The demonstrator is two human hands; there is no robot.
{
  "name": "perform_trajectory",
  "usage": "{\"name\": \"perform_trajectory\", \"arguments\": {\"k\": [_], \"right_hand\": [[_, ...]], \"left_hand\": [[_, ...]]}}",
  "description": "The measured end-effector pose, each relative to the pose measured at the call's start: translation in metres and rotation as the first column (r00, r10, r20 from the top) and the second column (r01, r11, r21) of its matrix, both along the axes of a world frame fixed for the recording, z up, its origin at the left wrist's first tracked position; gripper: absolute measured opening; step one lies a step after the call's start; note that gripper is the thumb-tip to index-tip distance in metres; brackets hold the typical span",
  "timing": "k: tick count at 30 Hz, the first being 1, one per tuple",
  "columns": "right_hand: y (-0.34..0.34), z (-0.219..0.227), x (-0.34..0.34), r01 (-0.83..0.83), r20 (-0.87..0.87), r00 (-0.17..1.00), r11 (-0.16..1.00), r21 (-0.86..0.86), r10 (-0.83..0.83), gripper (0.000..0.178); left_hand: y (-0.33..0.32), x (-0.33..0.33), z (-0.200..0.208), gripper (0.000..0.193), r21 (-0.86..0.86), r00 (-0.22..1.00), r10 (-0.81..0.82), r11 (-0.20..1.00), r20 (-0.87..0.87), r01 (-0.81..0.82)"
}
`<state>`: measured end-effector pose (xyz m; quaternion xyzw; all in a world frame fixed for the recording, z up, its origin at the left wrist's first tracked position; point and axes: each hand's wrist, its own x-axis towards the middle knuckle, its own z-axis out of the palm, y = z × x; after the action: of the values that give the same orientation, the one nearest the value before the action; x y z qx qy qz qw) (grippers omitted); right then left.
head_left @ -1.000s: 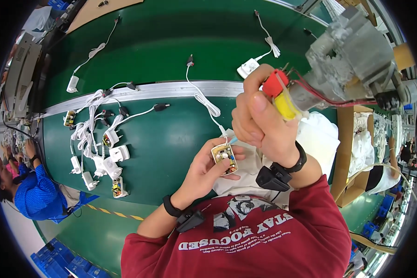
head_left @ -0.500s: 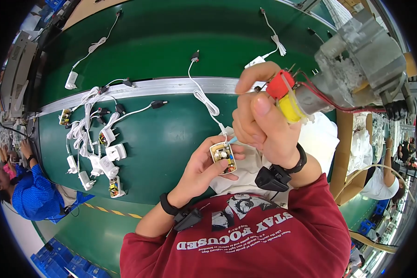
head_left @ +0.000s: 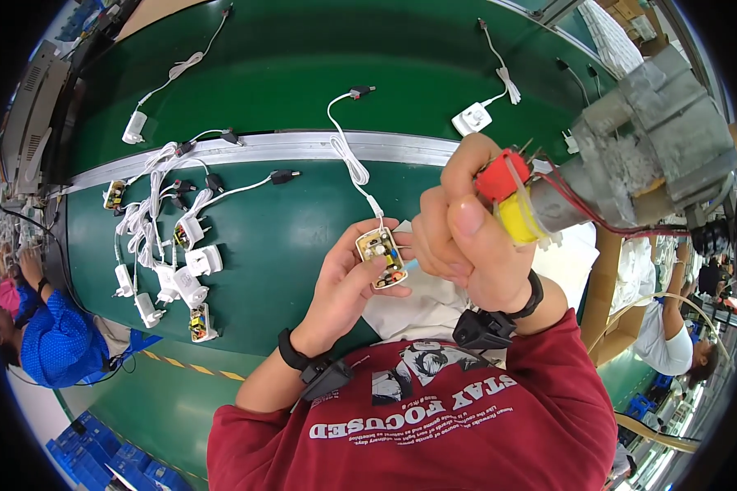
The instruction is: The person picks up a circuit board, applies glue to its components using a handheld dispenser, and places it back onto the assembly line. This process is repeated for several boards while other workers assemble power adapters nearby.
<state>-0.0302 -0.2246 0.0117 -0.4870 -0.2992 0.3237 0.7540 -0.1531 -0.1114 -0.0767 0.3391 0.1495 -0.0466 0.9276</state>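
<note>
My left hand (head_left: 344,278) grips an opened white power adapter (head_left: 397,277), thumb across its exposed circuit board, which carries several small coloured parts. From the adapter's upper end a bundled white cable (head_left: 351,161) runs away to a dark plug over the metal rail. Just to the right, my right hand (head_left: 477,237) is wrapped round a motorised hand tool (head_left: 610,151) with a grey metal body, a yellow band, a red block and thin red wires. A pale blue tip (head_left: 412,264) shows below my right fingers, beside the adapter; whether it touches is hard to tell.
A heap of white adapters (head_left: 190,289), some opened, lies with tangled cables on the green table at left. Beyond the metal rail (head_left: 278,143), more adapters (head_left: 472,119) lie on a green surface. A cardboard box (head_left: 610,303) stands at right; a person in blue (head_left: 65,340) sits at left.
My left hand has shifted a little left and up with the adapter. The blue tip, earlier at the adapter's upper end, is now lower along its right side. The tool has moved slightly right.
</note>
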Motion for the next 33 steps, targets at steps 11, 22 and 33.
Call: {"name": "perform_trajectory", "arguments": {"k": [11,22,33], "right_hand": [[-0.002,0.0,-0.002,-0.023,-0.011,1.0,1.0,-0.004,0.023,0.031],[0.0,-0.002,-0.011,-0.052,-0.111,0.992,0.997,0.052,0.057,0.033],[0.005,0.004,-0.003,-0.029,-0.121,0.992,1.0,-0.011,0.027,0.033]], "left_hand": [[0.0,0.0,0.0,0.042,-0.028,1.0,0.001,1.0,-0.006,-0.001],[-0.007,0.0,0.004,0.042,-0.171,1.0,-0.027,0.985,0.009,0.028],[-0.004,0.003,0.002,0.043,-0.184,0.999,-0.04,0.982,0.008,0.041]]}}
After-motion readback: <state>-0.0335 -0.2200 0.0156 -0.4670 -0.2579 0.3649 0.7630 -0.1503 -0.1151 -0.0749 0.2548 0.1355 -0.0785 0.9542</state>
